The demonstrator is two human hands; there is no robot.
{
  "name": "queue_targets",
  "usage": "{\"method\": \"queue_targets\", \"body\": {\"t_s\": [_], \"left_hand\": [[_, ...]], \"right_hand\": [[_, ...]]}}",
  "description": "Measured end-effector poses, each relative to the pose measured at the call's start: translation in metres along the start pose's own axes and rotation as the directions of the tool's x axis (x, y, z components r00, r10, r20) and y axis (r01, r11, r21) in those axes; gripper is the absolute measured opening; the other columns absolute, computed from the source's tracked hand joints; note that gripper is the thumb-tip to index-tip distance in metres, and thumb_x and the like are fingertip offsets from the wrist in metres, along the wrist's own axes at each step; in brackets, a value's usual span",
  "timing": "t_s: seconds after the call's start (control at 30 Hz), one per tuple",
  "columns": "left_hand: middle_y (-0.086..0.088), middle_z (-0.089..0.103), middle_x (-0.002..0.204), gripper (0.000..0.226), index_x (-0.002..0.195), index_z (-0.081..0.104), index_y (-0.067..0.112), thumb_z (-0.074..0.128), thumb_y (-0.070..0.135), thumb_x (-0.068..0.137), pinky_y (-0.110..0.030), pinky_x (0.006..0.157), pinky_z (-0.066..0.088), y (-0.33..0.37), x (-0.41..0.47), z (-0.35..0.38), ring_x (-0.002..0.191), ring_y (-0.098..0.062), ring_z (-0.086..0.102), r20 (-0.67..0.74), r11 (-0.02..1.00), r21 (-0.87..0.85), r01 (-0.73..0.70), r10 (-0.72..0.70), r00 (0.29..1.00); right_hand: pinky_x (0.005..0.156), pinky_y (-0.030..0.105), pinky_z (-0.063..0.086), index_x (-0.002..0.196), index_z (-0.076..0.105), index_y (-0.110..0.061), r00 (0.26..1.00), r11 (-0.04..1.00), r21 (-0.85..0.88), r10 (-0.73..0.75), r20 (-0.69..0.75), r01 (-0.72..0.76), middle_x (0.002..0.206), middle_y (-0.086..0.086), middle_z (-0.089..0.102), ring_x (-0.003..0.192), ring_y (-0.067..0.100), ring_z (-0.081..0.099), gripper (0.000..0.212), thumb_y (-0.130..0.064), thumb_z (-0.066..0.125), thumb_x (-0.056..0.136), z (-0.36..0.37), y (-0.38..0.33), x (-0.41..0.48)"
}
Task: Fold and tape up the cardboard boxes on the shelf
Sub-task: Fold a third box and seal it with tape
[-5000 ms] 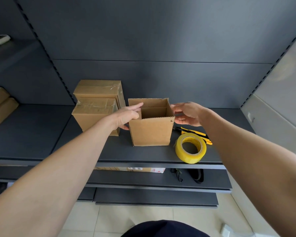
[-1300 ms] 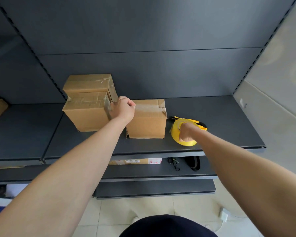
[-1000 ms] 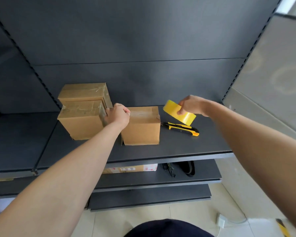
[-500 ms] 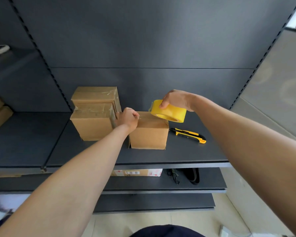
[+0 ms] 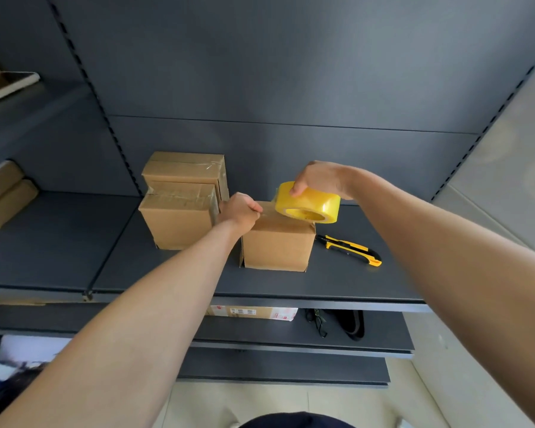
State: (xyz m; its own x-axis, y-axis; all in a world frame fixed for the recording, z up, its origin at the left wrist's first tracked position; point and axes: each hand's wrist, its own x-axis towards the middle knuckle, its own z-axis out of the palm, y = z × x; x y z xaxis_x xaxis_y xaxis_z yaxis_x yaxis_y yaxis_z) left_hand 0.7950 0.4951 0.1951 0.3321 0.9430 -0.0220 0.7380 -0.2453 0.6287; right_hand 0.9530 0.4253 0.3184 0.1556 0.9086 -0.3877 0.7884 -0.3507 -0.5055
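A small cardboard box (image 5: pixel 278 247) stands on the dark shelf (image 5: pixel 337 285) with its top flaps folded down. My left hand (image 5: pixel 240 211) rests curled on the box's top left edge and seems to pinch the end of a clear tape strip. My right hand (image 5: pixel 317 180) grips the yellow tape roll (image 5: pixel 308 202) just above the box's top right. A thin stretch of tape appears to run between the roll and my left hand.
Two taped boxes (image 5: pixel 179 200) sit stacked to the left, close to my left hand. A yellow and black utility knife (image 5: pixel 349 250) lies on the shelf right of the box. More boxes (image 5: pixel 3 196) sit far left. A labelled box (image 5: pixel 254 312) lies on the lower shelf.
The box's flaps got folded shut. My right hand picked the tape roll up from the shelf and brought it left, down over the box top, next to my left hand.
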Motion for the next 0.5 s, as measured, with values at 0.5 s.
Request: {"method": "queue_targets", "body": {"t_s": [0.5], "left_hand": [[0.002, 0.064, 0.078, 0.041, 0.082, 0.065, 0.012, 0.044, 0.043, 0.098, -0.023, 0.062, 0.047, 0.031, -0.013, -0.032, 0.067, -0.012, 0.058, 0.116, 0.881, -0.467, 0.074, -0.023, 0.993]], "right_hand": [[0.081, 0.037, 0.045, 0.106, 0.057, -0.013, 0.999, 0.997, 0.072, 0.002, 0.04, -0.005, 0.107, 0.012, 0.058, 0.096, 0.032, 0.056, 0.027, -0.032, 0.061, 0.086, -0.001, -0.004, 0.01]]}}
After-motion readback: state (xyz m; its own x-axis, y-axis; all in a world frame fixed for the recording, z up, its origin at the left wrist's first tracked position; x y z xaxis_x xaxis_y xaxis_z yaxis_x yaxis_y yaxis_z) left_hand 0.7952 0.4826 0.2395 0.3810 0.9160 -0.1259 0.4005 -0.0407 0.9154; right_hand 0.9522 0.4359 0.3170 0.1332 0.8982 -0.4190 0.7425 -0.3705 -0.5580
